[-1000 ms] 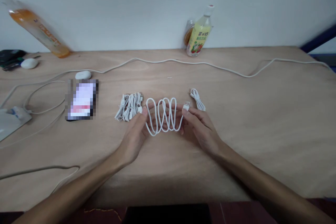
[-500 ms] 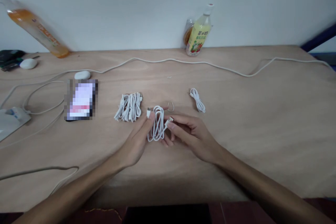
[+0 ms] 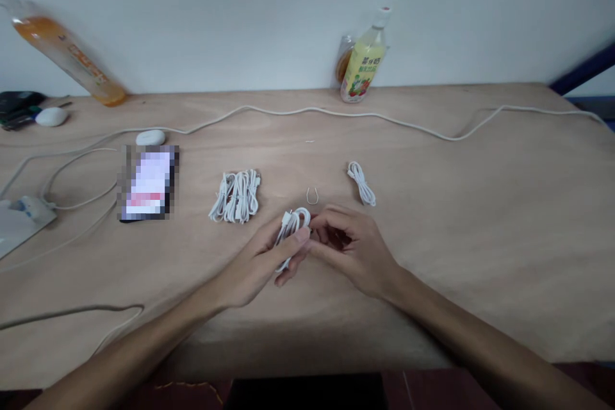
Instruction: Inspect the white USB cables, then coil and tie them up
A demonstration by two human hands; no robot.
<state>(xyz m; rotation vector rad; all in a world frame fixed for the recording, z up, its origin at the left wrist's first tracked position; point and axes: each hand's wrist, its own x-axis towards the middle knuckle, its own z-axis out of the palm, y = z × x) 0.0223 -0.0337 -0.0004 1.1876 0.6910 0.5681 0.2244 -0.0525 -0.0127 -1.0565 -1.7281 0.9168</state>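
A coiled white USB cable (image 3: 298, 218) is gripped in my left hand (image 3: 262, 259), with the thumb pressed across the loops. One white plug stands out at the coil's upper left. My right hand (image 3: 360, 243) meets the coil from the right, its thumb and fingertips pinched at the coil's edge; the other plug is hidden there. Just beyond the hands lies a short bent white twist tie (image 3: 312, 196). A bunch of coiled white cables (image 3: 236, 197) rests on the table to the left, and a single coiled cable (image 3: 362, 184) to the right.
A phone (image 3: 148, 182) lies at the left beside a white earbud case (image 3: 150, 138). A long white cord (image 3: 312, 109) runs across the back of the wooden table (image 3: 456, 224). Against the wall lean an orange drink bottle (image 3: 72, 57) and a yellow drink bottle (image 3: 364, 64).
My left hand has turned the coil and moved its thumb over the loops. The USB plug at my right fingertips has gone out of sight. The twist tie now shows clear of the fingers.
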